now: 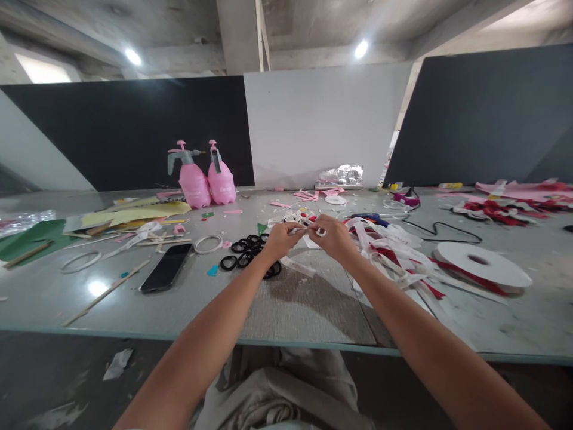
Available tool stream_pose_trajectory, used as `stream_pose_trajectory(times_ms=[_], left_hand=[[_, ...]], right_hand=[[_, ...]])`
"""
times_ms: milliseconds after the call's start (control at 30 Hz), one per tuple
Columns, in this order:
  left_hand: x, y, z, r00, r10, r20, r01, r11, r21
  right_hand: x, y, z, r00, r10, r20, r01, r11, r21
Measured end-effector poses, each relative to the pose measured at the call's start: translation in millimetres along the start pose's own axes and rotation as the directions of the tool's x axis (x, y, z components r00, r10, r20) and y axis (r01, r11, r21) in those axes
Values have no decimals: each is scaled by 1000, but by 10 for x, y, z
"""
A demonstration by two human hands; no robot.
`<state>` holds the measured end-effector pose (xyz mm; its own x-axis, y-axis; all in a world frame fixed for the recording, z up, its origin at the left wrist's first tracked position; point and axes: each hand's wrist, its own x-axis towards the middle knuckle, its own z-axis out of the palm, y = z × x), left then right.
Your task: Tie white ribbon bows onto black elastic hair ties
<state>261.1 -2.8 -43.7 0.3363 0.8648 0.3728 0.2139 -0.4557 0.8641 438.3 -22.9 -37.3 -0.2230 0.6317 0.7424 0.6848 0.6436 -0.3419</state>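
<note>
My left hand (pixel 285 240) and my right hand (pixel 330 237) meet above the middle of the table, both with fingertips pinched. Between them runs a thin piece of white ribbon (pixel 310 242); its exact shape is too small to make out. Below the left hand a strip of white ribbon (pixel 298 266) lies on the tabletop. Several black hair ties (pixel 245 258) are heaped beside my left wrist, partly hidden by the forearm. To the right of my right hand is a tangle of white and red ribbons (pixel 394 248).
A black phone (pixel 167 268) and a ring-shaped roll (pixel 208 243) lie at left. Two pink spray bottles (pixel 194 185) stand behind. A white ribbon spool (pixel 486 263) lies at right, near a black cable (pixel 441 232) and a glue gun (pixel 405 199). A wooden stick (pixel 107 291) crosses the front left.
</note>
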Motion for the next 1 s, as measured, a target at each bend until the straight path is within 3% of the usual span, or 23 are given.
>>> stream_pose_trajectory(times_ms=[200,433,633,1000], left_hand=[[-2,-28,0,1000,11,29,-12,1000,27],[30,-65,-10,1000,7,29,-5,998,-58],[2,18,-33,999,31,20,-31,999,6],[13,7,-18,997,71,39,-75,990,115]], right_hand=[[-7,-13,28,1000,-25,-9,25,999,-30],[2,61,6,999,35,39,-38,997,74],[8,73,-6,999,34,39,-37,995,88],[18,39,-26,997,-55,47,57,997,-43]])
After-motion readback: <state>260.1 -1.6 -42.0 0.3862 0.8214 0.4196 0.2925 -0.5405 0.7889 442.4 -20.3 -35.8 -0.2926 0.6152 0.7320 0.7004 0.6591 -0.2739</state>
